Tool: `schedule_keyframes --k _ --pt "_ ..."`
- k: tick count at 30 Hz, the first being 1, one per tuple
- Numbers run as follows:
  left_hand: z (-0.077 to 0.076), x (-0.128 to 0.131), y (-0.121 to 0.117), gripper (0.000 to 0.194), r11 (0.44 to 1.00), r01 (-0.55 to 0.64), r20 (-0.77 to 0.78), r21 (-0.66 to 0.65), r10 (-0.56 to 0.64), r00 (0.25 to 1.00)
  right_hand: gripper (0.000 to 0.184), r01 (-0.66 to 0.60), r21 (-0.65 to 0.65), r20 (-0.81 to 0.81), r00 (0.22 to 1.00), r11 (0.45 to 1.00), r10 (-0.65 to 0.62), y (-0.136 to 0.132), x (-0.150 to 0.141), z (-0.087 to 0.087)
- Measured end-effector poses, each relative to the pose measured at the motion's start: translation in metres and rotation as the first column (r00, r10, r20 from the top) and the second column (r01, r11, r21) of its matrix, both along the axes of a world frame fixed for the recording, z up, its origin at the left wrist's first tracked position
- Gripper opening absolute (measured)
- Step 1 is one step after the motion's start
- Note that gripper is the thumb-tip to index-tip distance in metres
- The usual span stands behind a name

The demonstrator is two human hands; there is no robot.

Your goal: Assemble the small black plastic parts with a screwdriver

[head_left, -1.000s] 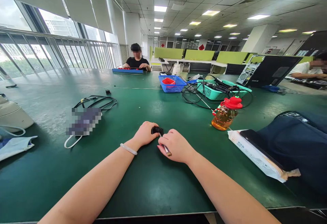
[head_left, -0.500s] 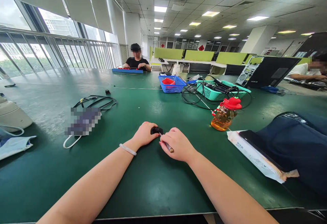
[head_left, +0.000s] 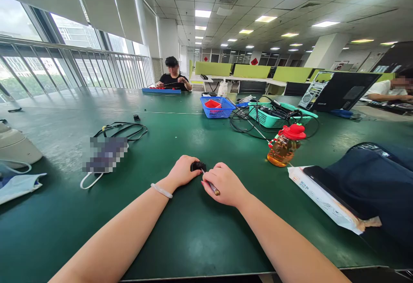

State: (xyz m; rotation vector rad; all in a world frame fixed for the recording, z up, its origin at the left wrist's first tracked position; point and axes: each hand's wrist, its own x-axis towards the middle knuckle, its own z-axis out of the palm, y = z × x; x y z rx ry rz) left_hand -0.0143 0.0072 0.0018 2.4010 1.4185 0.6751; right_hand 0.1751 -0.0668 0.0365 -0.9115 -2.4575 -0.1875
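On the green table (head_left: 200, 231), my left hand (head_left: 183, 170) is closed around a small black part (head_left: 198, 166) with a bumpy upper surface; its exact kind I cannot make out. My right hand (head_left: 224, 184) grips a slim screwdriver-like tool (head_left: 213, 187) with a brownish handle end and a thin metal shaft. The shaft's tip points at the black part and appears to touch it. Fingers hide much of both things. A pale bracelet circles my left wrist.
A bottle with a red lid (head_left: 284, 145) and a white packet (head_left: 322, 199) with a black phone stand to the right. Farther back are a blue basket (head_left: 217, 110) and a green basket (head_left: 274, 119) with cables. A lanyard (head_left: 129, 130) lies left. A co-worker (head_left: 172, 78) sits opposite.
My two hands stay in nearly the same place, with the tool still against the black part. The co-worker opposite has raised one hand. The whole view has shifted slightly.
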Motion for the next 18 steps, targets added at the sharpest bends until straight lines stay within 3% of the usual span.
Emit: schedule_keyframes --k 5,10,15,18 --pt "0.001 -0.002 -0.001 0.03 1.0 0.017 0.001 0.01 -0.017 1.0 0.019 -0.009 -0.045 -0.06 0.998 0.999 0.007 0.0 0.0 -0.002" --pt "0.001 -0.002 -0.001 0.031 0.999 0.036 0.006 0.021 -0.036 0.999 0.018 0.027 -0.227 -0.301 0.949 0.973 -0.097 0.005 0.006 -0.006" --pt "0.003 -0.002 -0.001 0.032 0.999 0.035 -0.002 0.004 -0.035 0.999 0.024 -0.035 -0.507 -0.529 0.802 0.861 -0.278 0.014 0.014 -0.01" --pt "0.003 -0.002 -0.002 0.031 0.999 0.033 0.004 -0.004 -0.033 0.999 0.029 -0.096 -0.592 -0.586 0.733 0.8 -0.346 0.016 0.015 -0.012"
